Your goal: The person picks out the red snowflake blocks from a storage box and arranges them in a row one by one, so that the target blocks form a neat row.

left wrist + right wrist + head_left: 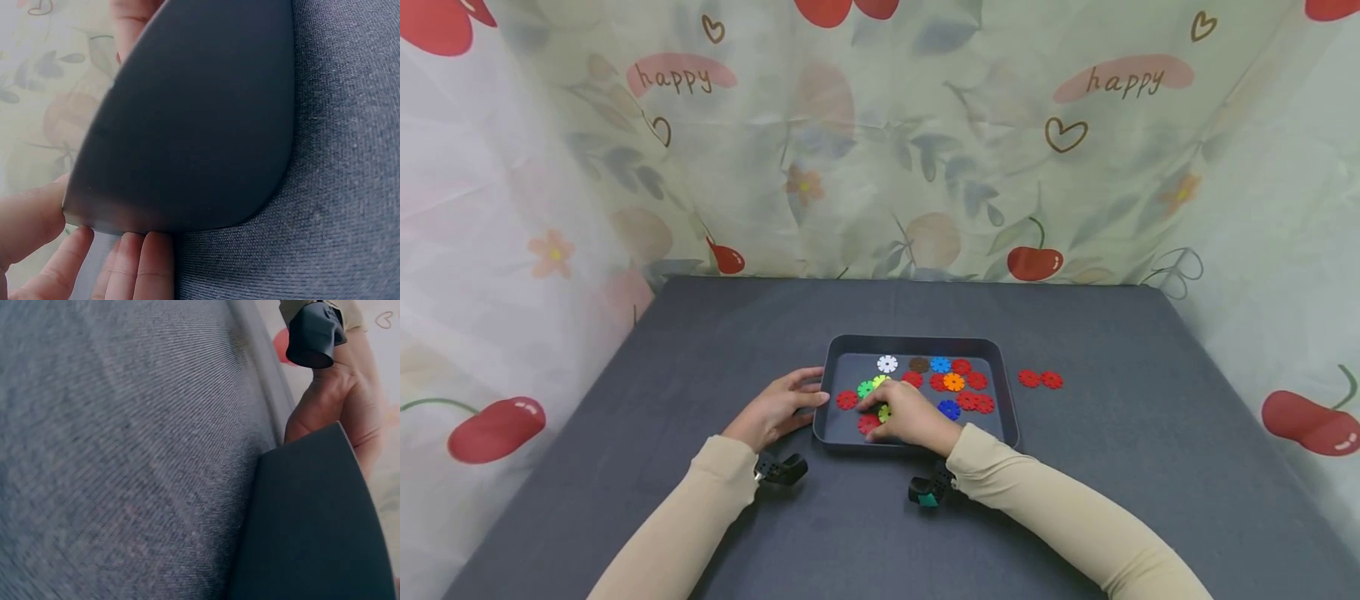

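Observation:
A dark shallow tray [917,344] holds several flat notched plastic discs in many colours. My left hand [780,408] holds the tray's left side, thumb at the rim and fingers against the outer wall; the left wrist view shows these fingertips at the tray wall [187,125]. My right hand [917,414] reaches over the front wall into the tray. Its thumb and forefinger stand apart around a red disc [868,423] beside a yellow-green disc [885,413]. Near these fingers lie a green disc [865,389] and another red disc [846,400]. The right fingertips are hidden in the right wrist view.
Two red discs [1041,380] lie on the grey cloth right of the tray. Inside the tray are a white disc [887,363], a brown disc [919,365], an orange disc [953,382] and a dark blue disc [949,409]. A patterned curtain [880,167] hangs behind the table.

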Demonstrator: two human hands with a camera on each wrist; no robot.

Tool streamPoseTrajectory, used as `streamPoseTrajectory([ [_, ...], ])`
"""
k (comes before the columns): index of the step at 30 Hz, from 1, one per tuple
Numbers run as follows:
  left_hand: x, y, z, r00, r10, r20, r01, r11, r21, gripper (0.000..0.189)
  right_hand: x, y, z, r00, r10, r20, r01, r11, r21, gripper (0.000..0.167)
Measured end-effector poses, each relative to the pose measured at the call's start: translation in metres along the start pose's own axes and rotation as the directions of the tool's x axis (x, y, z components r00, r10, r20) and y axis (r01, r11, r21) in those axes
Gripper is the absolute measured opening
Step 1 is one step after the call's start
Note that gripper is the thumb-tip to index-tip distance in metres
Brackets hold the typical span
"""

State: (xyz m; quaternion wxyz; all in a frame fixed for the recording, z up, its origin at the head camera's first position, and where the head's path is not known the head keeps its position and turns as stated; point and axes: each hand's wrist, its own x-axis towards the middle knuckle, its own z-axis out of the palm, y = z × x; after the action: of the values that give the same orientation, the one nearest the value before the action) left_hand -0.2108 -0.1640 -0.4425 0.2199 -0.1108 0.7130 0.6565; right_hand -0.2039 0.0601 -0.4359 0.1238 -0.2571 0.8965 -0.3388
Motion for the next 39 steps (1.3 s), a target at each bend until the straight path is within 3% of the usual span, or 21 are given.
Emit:
streamPoseTrajectory([
  [29, 0.0002, -0.0003, 0.0014, 0.999, -0.026, -0.039, 0.027, 0.999, 0.030, 0.060, 0.0071, 0.0030, 0.0036, 0.999, -0.003, 0.051, 0.007, 0.998, -0.070, 0.024],
  [39, 0.0014, 0.0002, 0.0004, 0.999, -0.019, -0.026, 0.020, 1.000, 0.022, 0.060, 0.0077, 0.0017, 0.0019, 0.999, -0.033, 0.041, 0.034, 0.999, -0.034, 0.022],
])
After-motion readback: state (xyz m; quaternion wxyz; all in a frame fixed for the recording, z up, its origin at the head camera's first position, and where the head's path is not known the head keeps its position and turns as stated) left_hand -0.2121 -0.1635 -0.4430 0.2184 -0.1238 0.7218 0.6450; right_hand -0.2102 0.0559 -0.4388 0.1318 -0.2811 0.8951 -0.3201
